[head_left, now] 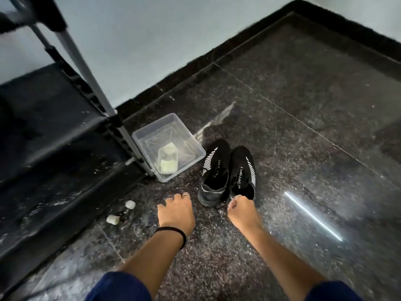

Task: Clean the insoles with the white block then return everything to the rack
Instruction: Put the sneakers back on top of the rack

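Two black shoes with white stripes stand side by side on the dark floor, the left shoe (213,172) and the right shoe (242,172). My right hand (242,210) pinches the heel rim of the right shoe. My left hand (175,210) hovers just left of the left shoe's heel, fingers curled downward and holding nothing. A clear plastic box (169,146) beside the shoes holds white blocks (168,158). Two small white pieces (112,219) (130,204) lie loose on the floor to the left of my left hand. No insole is visible.
A black shoe rack (54,131) with grey metal posts fills the left side, its shelves dusted with white specks. A pale wall with a black skirting runs behind. White crumbs are scattered on the speckled floor around the hands.
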A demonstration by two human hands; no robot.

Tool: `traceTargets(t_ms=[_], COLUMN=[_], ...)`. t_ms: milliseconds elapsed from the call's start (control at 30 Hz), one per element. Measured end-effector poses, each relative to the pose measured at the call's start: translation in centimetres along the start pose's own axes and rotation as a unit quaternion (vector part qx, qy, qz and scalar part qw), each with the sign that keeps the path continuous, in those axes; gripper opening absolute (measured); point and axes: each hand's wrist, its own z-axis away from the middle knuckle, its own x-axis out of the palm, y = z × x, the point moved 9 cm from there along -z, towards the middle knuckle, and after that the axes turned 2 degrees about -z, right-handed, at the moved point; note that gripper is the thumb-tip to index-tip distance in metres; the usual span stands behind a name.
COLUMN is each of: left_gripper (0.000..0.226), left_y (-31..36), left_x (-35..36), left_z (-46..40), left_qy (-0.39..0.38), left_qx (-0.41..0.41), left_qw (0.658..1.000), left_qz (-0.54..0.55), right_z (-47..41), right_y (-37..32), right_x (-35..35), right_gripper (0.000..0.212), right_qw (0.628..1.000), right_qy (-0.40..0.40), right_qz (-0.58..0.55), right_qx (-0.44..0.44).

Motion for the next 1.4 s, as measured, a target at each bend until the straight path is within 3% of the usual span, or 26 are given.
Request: traceTargets(t_ms=[100, 233, 367, 500, 600, 700, 833, 1000, 1400], left_gripper=[0.067, 0.074, 0.075, 0.060, 0.035, 0.027, 0.025, 0.014, 0.016], left_y=[2.5, 5.3, 7.2, 7.0, 6.6, 6.6, 7.1, 7.4, 6.5], left_x=[1.2, 2.4, 3.3, 4.2, 4.5, 5.1, 5.0, 4.5, -2.4], left_z=[-1.8, -4.4, -7.3, -9.7, -11.2, -12.6, -13.3, -12.7, -6.0], left_qy=[-0.016, -0.020, -0.026, -0.037, -0.023, -0.028, 0.004, 0.046, 0.082], left_qx=[0.023, 0.044, 0.060, 0.061, 0.057, 0.049, 0.050, 0.082, 0.136], left_qw=[1.000, 0.999, 0.998, 0.997, 0.996, 0.995, 0.995, 0.993, 0.984], left_qz=[-0.001, -0.005, -0.001, 0.028, 0.071, 0.086, 0.090, 0.075, 0.086], right_z=[-1.5, -2.7, -4.8, -6.7, -7.6, -8.2, -8.4, -8.1, -3.0], right_y=[2.7, 4.8, 6.0, 6.4, 5.9, 6.0, 6.2, 6.8, 2.8], right_x=[0.8, 1.5, 2.4, 4.2, 4.4, 4.2, 4.4, 3.7, -5.6], right_gripper=[0.027, 0.064, 0.070, 0.063, 0.040, 0.021, 0.018, 0.032, 0.022], right_qw=[1.000, 0.999, 0.996, 0.994, 0.993, 0.992, 0.991, 0.989, 0.986], right_qy=[0.009, -0.016, -0.037, -0.055, -0.032, 0.000, 0.050, 0.106, 0.117], right_qz=[-0.004, 0.018, 0.011, 0.009, 0.031, 0.051, 0.071, 0.018, 0.007], right_qx=[0.014, 0.046, 0.075, 0.099, 0.110, 0.115, 0.103, 0.104, 0.116])
